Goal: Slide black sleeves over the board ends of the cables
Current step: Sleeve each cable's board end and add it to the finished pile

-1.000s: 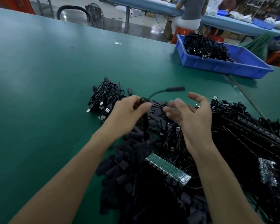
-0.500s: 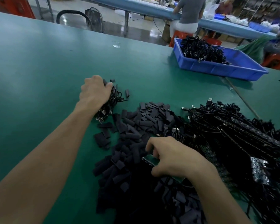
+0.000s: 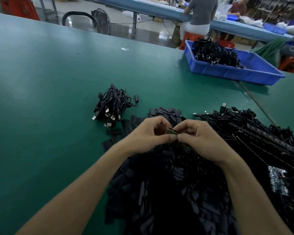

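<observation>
Both hands meet over the middle of a green table. My left hand (image 3: 147, 135) and my right hand (image 3: 200, 139) pinch the end of a strip of small circuit boards (image 3: 173, 131), thumbs touching at its near edge. Cables hang from the strip into the dark heap below. A big pile of flat black sleeves (image 3: 159, 192) lies under and in front of my hands. To the right sprawls a mass of black cables with board strips (image 3: 261, 138). A small bundle of sleeved USB cables (image 3: 113, 104) sits to the upper left.
A blue tray (image 3: 236, 72) with black cables stands at the back right on the green table (image 3: 41, 99). Another board panel (image 3: 278, 182) lies at the right edge. People sit at a blue bench beyond the table.
My left hand left the small cable bundle and came back to the middle. My right hand lifted the board strip from the pile, and both hands now pinch its end.
</observation>
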